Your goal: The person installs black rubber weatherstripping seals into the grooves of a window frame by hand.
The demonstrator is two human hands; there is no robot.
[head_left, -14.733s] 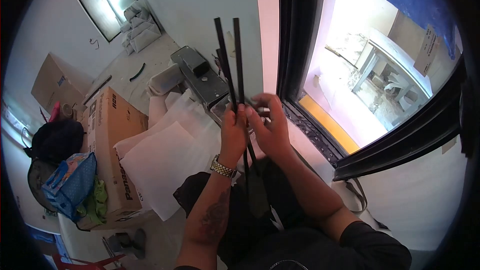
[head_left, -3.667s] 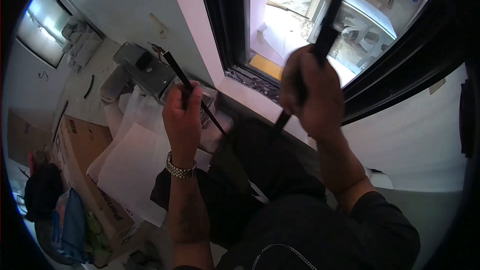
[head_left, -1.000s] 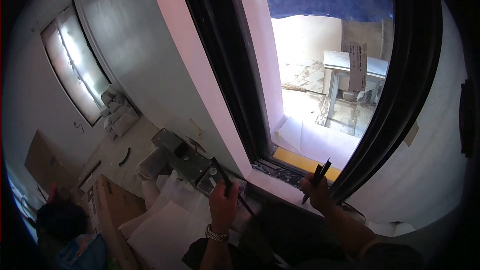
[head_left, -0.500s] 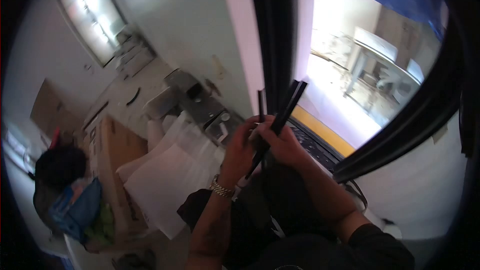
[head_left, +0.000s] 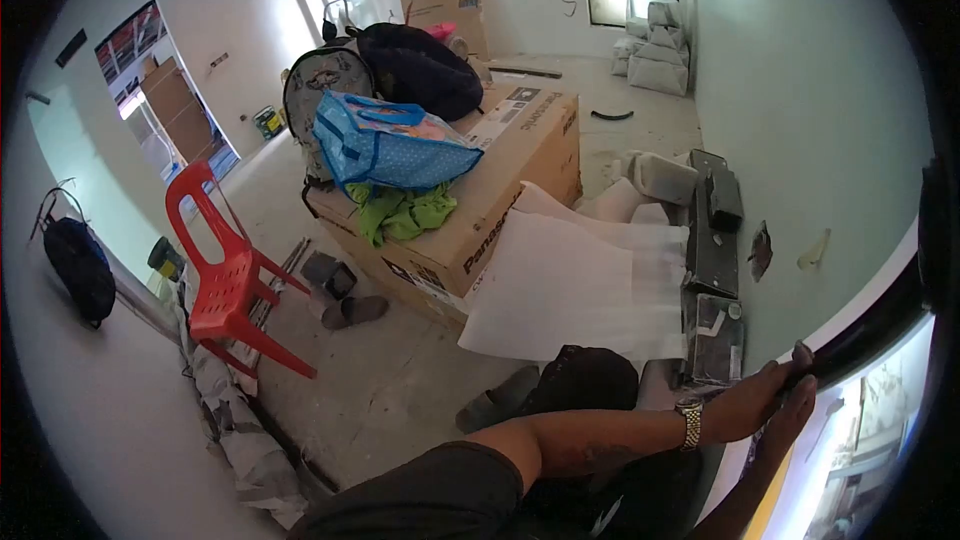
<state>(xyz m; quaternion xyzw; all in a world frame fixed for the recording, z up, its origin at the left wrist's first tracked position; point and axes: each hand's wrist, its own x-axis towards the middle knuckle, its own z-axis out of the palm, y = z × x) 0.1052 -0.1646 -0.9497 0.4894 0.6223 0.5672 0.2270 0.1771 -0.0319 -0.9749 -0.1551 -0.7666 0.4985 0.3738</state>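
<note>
At the right edge of the view, my left hand (head_left: 750,403), below a gold wristwatch (head_left: 690,424), is raised to the dark window frame (head_left: 870,325). Its fingers reach the frame's lower end, and whether they close on anything is hidden. Just beneath it, my right hand (head_left: 790,422) points upward with its fingertips near the same frame. The two hands are close together. No black strip can be made out between them. Bright light comes through the opening (head_left: 860,450) below the frame.
A large cardboard box (head_left: 530,155) carries bags (head_left: 395,145) and a green cloth (head_left: 405,215). White foam sheets (head_left: 570,285) lean beside it. A red chair (head_left: 225,285) stands left. Dark metal boxes (head_left: 712,230) line the right wall. Wrapped bundles (head_left: 658,62) sit far back.
The view has swung left toward the room. The hands, earlier together around black strips in the middle, now appear at the right by the window frame, and the strips are no longer distinguishable.
</note>
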